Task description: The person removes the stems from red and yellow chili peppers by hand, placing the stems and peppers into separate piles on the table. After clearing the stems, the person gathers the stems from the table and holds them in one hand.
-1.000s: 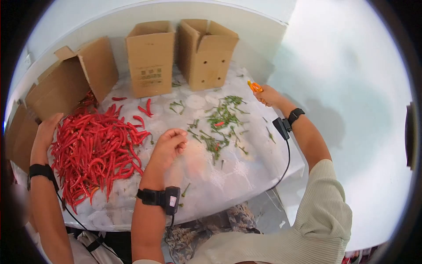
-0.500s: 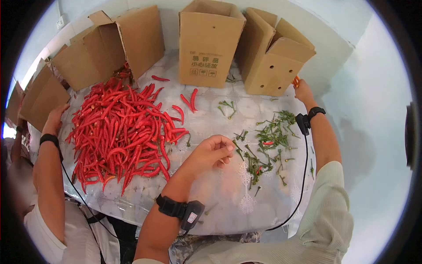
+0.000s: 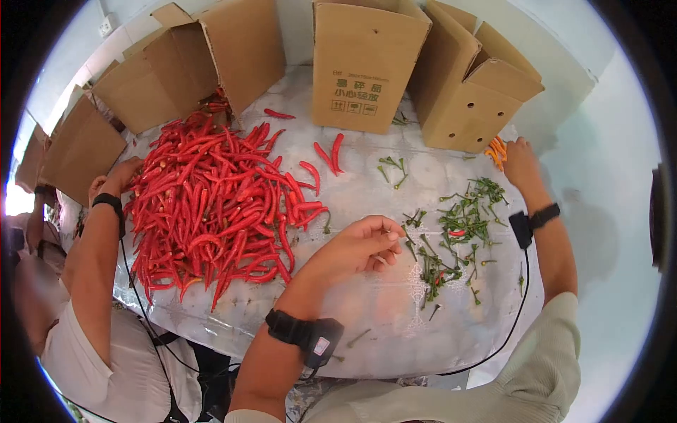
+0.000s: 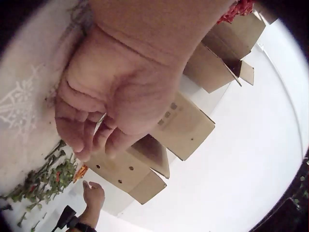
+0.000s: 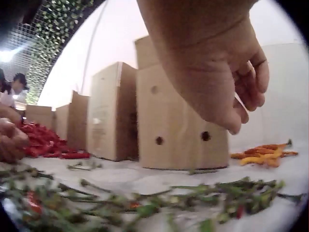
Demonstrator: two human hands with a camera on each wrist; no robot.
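Note:
My right hand (image 3: 522, 168) hovers low by the far right box, its fingers loosely bent around nothing. Several orange chili peppers (image 5: 264, 155) lie on the table just beyond its fingertips in the right wrist view. My left hand (image 3: 355, 248) hangs over the middle of the table with loosely curled fingers, thumb close to the forefinger, and no pepper shows in it. Right of it spreads a scatter of green chili stems (image 3: 471, 220) with a few red bits among them. A large heap of red chili peppers (image 3: 204, 204) lies to its left.
Open cardboard boxes stand along the back: a middle box (image 3: 368, 67), a right box with holes (image 3: 469, 116) and a left box (image 3: 243, 53). Another person's hand (image 3: 121, 176) is at the heap's left edge. A cable (image 3: 515, 310) trails from my right wrist.
My right hand has carried the orange peppers to beside the right box and let go of them. The head view has turned right. The other person's hand has come closer to the heap.

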